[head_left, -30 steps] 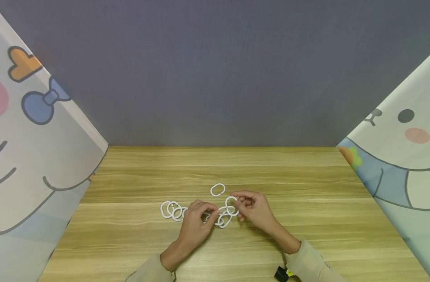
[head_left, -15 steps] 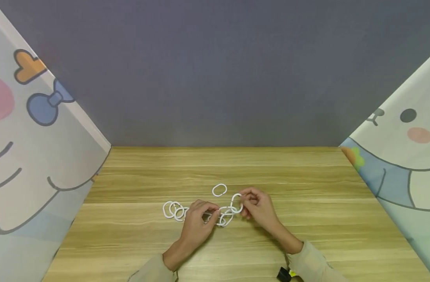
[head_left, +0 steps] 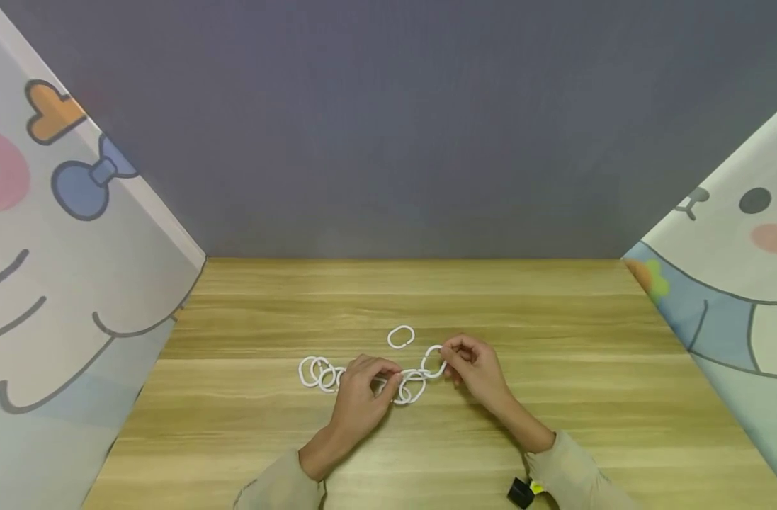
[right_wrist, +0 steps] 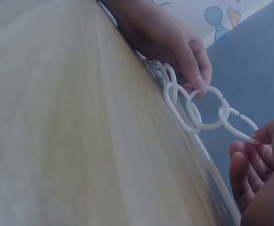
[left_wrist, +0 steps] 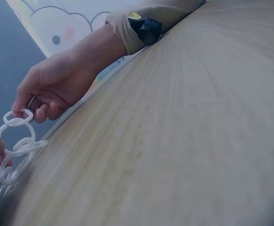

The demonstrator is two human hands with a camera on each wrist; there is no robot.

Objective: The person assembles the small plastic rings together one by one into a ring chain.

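Observation:
White plastic chain links, several of them hooked together, run left to right across the wooden table in the head view. My left hand (head_left: 363, 397) pinches one white link (right_wrist: 211, 126) between thumb and fingertip, and its palm hides part of the chain. The end link (head_left: 428, 370) is pinched by my right hand (head_left: 480, 372) between thumb and index finger. Seen from the right wrist, this end link hooks through the one in the left hand, and its small gap shows. Another link (left_wrist: 26, 147) hangs in the chain beside the left hand.
One loose white link (head_left: 401, 337) lies on the table (head_left: 490, 297) beyond the hands. To the left of the left hand, overlapping links (head_left: 318, 373) rest on the wood. A black device (head_left: 520, 494) is at the right sleeve. A grey panel (head_left: 413, 127) rises behind.
My right hand has drawn the end link rightward, away from the left hand, and the links between them spread out more. The left hand keeps its pinch. The head view has shifted slightly.

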